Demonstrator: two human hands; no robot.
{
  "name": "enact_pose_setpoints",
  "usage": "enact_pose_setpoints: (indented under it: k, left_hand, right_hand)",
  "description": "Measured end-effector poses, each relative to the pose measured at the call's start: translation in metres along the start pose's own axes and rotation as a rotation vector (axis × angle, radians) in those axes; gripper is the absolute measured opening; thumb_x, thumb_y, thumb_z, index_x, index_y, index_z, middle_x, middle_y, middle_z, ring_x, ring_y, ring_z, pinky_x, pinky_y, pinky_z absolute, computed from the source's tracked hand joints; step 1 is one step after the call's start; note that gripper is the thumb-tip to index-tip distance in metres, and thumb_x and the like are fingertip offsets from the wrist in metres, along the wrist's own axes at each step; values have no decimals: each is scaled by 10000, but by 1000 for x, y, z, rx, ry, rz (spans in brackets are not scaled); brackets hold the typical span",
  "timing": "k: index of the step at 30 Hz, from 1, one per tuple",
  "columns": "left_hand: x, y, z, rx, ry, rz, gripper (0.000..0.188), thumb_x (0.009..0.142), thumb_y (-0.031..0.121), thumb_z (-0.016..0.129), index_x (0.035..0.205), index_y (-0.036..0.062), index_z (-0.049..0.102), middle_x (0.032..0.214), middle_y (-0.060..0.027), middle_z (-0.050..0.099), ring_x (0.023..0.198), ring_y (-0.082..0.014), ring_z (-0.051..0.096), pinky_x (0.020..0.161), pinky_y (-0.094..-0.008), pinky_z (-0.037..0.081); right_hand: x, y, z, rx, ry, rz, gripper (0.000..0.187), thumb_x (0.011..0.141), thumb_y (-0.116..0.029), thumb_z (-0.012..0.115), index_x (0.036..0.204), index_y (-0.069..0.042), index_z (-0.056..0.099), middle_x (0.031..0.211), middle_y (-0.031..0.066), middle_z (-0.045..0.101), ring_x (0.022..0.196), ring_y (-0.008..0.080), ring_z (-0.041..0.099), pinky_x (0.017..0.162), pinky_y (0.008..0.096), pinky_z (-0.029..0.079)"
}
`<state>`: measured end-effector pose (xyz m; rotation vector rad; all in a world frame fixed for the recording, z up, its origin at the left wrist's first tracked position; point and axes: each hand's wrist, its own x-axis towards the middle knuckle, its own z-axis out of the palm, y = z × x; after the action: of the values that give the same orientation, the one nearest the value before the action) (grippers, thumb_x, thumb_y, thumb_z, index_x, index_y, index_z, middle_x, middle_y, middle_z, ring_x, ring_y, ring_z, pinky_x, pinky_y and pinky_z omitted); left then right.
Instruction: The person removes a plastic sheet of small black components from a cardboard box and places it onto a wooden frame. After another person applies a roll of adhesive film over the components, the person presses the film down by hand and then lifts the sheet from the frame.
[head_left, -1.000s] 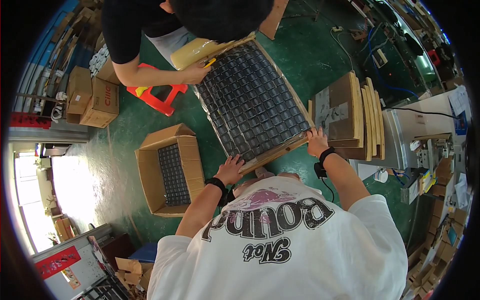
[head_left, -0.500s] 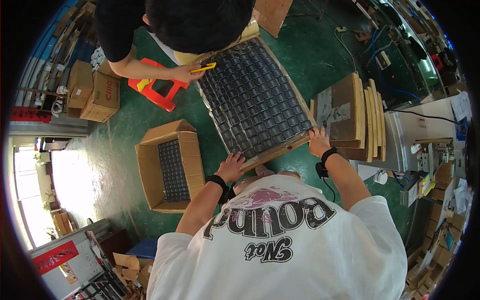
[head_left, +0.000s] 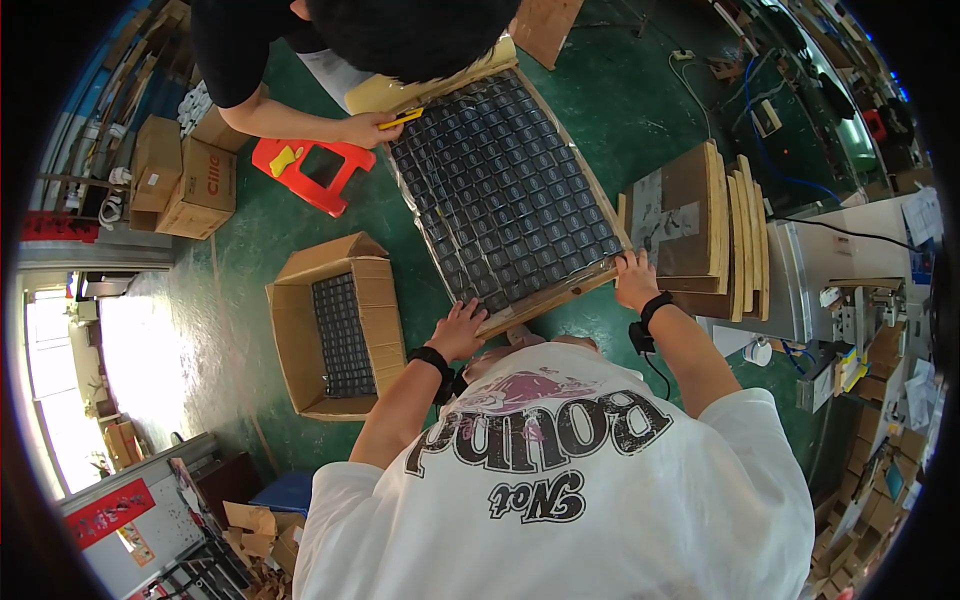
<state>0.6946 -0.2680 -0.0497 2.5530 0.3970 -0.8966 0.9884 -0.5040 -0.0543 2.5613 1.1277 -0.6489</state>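
tray [head_left: 556,303] long axis points away, up-left; left hand [head_left: 459,331], right hand [head_left: 636,283] fingers touch near corners, can't tell if clamped.

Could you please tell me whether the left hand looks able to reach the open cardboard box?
Probably yes: the left hand rests on the wooden frame, and the open cardboard box stands to its left with nothing visible between them.

black blocks' markings [head_left: 518,183]: illegibly small; co-worker's head [head_left: 415,38]: cut by top edge
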Motion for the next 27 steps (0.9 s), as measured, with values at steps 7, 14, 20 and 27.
enact_pose_setpoints:
  k: [7, 14, 20, 27]
  left_hand:
    - [0, 3, -2, -16, 3, 9, 632, 790, 319, 558, 1347, 175, 295, 1444, -72, 154, 1310, -333, 175, 949, -512, 342]
    - [3, 0, -4, -1, -19, 10, 626, 781, 344, 572, 1331, 182, 323, 1438, -72, 170, 1304, -331, 189, 946, -512, 347]
    - [1, -1, 3, -55, 45, -8, 602, 775, 355, 583, 1302, 153, 374, 1425, -100, 202, 1286, -356, 217, 972, -492, 328]
    - [12, 13, -9, -102, -8, -86, 567, 773, 320, 601, 1279, 155, 403, 1415, -90, 224, 1288, -339, 221, 976, -475, 330]
  right_hand:
    - [-1, 5, 7, 28, -10, -1, 541, 772, -156, 533, 1266, -93, 320, 1304, 126, 287, 1275, 395, 184, 974, 478, 289]
    - [5, 15, -1, 135, 56, -87, 431, 736, -165, 533, 1154, -77, 472, 1274, 105, 374, 1195, 376, 314, 910, 497, 344]
    - [27, -5, -42, 312, 168, -291, 251, 695, -170, 597, 934, -100, 630, 983, 108, 591, 973, 313, 535, 808, 383, 454]
    - [88, -67, 0, 1152, -517, -285, 267, 805, -289, 557, 917, -51, 609, 866, 103, 635, 716, 225, 638, 613, 299, 500]
